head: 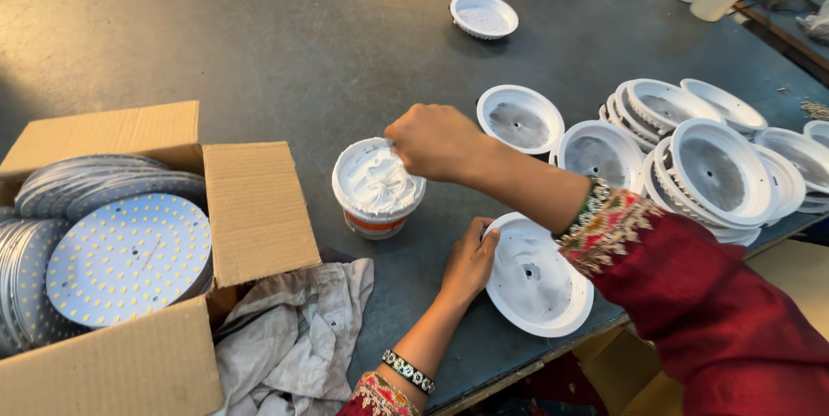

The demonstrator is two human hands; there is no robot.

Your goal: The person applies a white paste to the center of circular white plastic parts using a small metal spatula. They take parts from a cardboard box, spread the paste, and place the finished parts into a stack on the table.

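Head view, two hands, one paste tub

Tabletop looks like dull grey sheet, scuffed and matt. The white housing by the left hand is smooth plastic with a slight sheen. Tub is plastic too, full of thick glossy white paste. Box is plain brown corrugated cardboard, rag is crumpled, grubby cloth. The round boards look flat and matt, dotted with tiny chips.
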